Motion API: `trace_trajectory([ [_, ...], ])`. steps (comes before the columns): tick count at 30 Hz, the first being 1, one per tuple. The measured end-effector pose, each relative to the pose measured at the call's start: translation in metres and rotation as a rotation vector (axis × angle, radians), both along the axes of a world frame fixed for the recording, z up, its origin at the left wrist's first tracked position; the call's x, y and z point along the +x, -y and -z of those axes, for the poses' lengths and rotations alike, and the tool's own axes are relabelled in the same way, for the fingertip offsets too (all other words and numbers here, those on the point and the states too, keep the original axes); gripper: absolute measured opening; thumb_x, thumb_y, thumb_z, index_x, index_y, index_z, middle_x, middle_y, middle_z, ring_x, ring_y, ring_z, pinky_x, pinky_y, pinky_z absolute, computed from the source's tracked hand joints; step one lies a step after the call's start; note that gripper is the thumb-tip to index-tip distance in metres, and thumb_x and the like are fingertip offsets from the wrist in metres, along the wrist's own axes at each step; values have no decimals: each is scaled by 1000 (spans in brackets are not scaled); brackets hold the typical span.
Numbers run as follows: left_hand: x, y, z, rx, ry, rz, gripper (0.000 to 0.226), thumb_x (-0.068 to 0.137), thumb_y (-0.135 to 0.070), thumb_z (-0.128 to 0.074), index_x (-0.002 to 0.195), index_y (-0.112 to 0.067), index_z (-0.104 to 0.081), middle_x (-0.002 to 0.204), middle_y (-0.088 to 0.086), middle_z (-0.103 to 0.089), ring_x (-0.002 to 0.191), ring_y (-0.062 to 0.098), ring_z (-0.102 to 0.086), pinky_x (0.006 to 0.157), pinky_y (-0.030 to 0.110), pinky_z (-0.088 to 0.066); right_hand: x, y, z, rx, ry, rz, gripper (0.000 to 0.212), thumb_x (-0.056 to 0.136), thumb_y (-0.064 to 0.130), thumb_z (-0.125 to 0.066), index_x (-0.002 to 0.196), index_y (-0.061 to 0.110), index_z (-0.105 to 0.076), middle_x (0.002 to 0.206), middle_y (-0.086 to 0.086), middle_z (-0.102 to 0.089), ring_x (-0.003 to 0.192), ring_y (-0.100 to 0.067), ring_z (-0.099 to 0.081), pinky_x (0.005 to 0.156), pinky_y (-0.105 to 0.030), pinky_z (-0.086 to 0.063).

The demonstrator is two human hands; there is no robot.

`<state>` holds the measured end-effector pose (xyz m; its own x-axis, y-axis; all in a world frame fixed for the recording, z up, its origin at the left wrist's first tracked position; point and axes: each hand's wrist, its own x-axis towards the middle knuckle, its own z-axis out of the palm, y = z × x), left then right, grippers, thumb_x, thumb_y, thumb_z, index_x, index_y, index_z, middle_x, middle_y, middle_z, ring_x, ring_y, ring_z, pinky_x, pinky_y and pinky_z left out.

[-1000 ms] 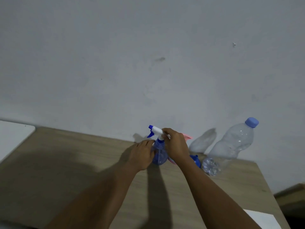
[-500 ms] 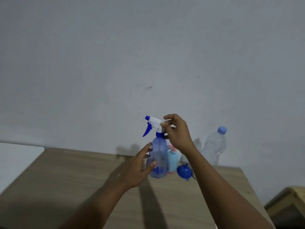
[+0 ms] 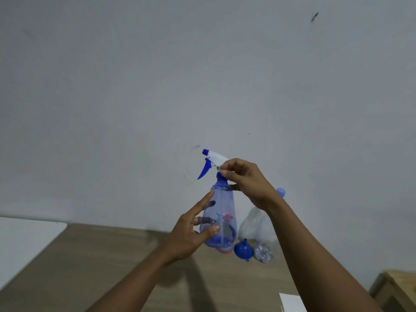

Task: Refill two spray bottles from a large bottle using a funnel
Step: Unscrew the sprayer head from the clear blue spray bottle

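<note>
A translucent blue spray bottle point(image 3: 221, 206) is held up above the wooden table point(image 3: 90, 266). My right hand point(image 3: 245, 179) pinches its white and blue trigger head point(image 3: 212, 159). My left hand point(image 3: 193, 233) wraps around the bottle's lower body, thumb in front and fingers behind. A second spray bottle with pink parts point(image 3: 225, 251) stands behind it, mostly hidden. A blue funnel point(image 3: 243, 248) lies on the table beside it. The large clear bottle point(image 3: 261, 226) with a pale blue cap point(image 3: 280, 191) leans against the wall, partly covered by my right forearm.
A white surface point(image 3: 24, 242) adjoins the table at the left. A white sheet corner point(image 3: 290, 302) lies at the front right. A wooden piece of furniture point(image 3: 398, 289) stands past the table's right edge. The grey wall point(image 3: 202, 75) rises right behind the table.
The blue spray bottle has been lifted off the table and now hangs in the air. My left hand has closed around its lower body; my right hand keeps hold of the trigger head.
</note>
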<state>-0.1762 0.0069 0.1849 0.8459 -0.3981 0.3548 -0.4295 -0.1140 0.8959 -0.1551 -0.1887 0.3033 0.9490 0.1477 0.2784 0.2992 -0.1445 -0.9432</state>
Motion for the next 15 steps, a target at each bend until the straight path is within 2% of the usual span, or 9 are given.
trace_trajectory([
  [2, -5, 0, -5, -9, 3, -7, 80, 78, -54, -74, 145, -57, -31, 142, -20, -51, 118, 17, -64, 89, 41, -60, -7, 2, -2, -18, -5, -18, 15, 95, 14, -65, 108, 11, -72, 106, -10, -75, 102, -25, -70, 84, -41, -60],
  [3, -7, 0, -7, -13, 2, -6, 80, 78, -54, -74, 145, -56, -31, 142, -20, -52, 120, 16, -63, 90, 41, -60, -9, 2, -3, -18, 6, -5, 16, 94, 16, -66, 108, 12, -73, 104, -8, -76, 102, -25, -70, 85, -41, -59],
  [6, -15, 5, -12, -18, -9, 9, 76, 81, -49, -75, 144, -54, -33, 139, -24, -53, 123, 16, -60, 91, 40, -59, -14, -2, -7, 7, 82, 56, 15, 88, 14, -73, 101, 7, -75, 96, -10, -76, 89, -20, -72, 78, -26, -58],
  [8, -17, 6, -14, -24, -28, 15, 74, 82, -44, -76, 142, -53, -34, 138, -23, -54, 122, 21, -61, 90, 41, -60, -15, -5, -7, 31, 112, 95, 12, 84, 9, -76, 95, 5, -74, 95, -14, -75, 88, -25, -72, 76, -23, -58],
  [10, -20, 6, -16, -17, -27, 15, 74, 82, -38, -76, 142, -53, -34, 140, -19, -53, 120, 21, -62, 88, 41, -60, -17, -6, -7, 45, 113, 102, 10, 83, 6, -77, 94, 7, -75, 96, -16, -74, 93, -32, -72, 79, -26, -60],
  [12, -22, 5, -18, 8, 4, 2, 76, 85, -31, -75, 145, -50, -32, 143, -16, -51, 120, 13, -62, 89, 37, -60, -19, -6, -8, 64, 108, 74, 12, 84, 4, -75, 95, 7, -74, 98, -18, -74, 95, -35, -71, 83, -31, -60],
  [15, -24, 1, -20, 5, 22, -6, 79, 88, -25, -74, 151, -42, -29, 143, -13, -52, 119, 11, -63, 91, 33, -58, -21, -4, -9, 142, 94, 3, 19, 88, -1, -69, 107, 1, -72, 103, -20, -75, 94, -29, -73, 85, -29, -57],
])
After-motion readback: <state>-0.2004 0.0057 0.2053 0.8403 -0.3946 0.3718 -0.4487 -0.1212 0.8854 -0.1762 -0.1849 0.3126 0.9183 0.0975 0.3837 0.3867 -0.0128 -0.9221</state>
